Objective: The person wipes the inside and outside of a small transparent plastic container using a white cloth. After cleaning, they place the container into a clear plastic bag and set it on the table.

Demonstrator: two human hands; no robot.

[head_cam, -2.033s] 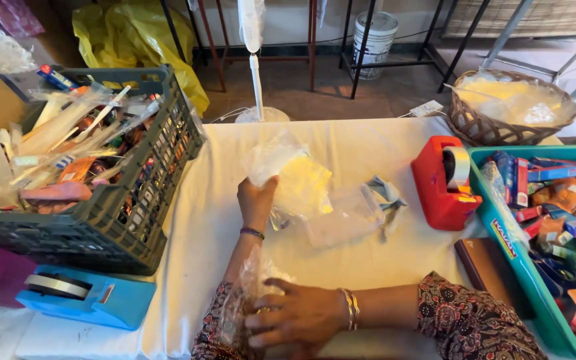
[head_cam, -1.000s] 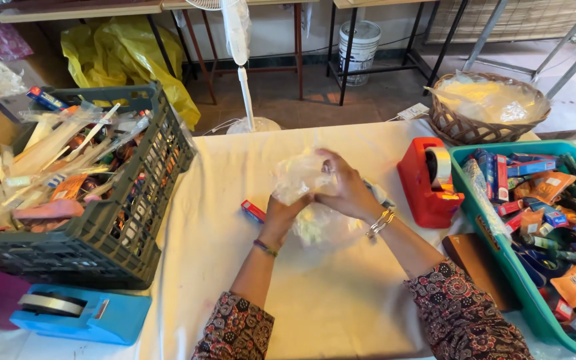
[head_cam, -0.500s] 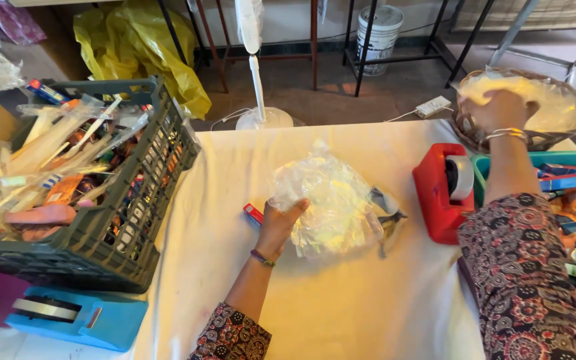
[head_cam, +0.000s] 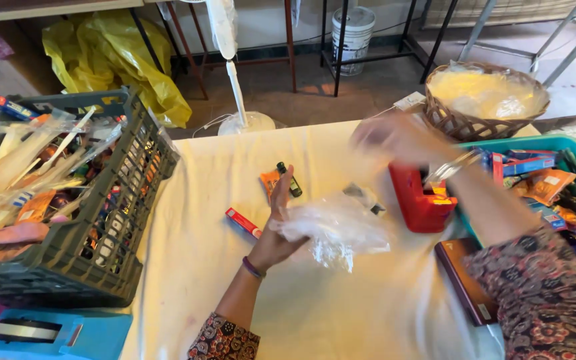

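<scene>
The cloth-covered counter (head_cam: 341,320) offers open room below the red tape dispenser (head_cam: 420,200); crates crowd both edges. A clear plastic bag (head_cam: 335,230), judged light, limp and slippery, is pinched at its mouth by the left hand (head_cam: 280,227), left of the dispenser. The right hand (head_cam: 395,137) is blurred above it; its grip cannot be told.

Right hand (head_cam: 395,137) — motion-blurred

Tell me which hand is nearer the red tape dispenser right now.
Right. The right hand, blurred, hovers just above and left of the red tape dispenser; the left hand holds the clear plastic bag farther left.
</scene>
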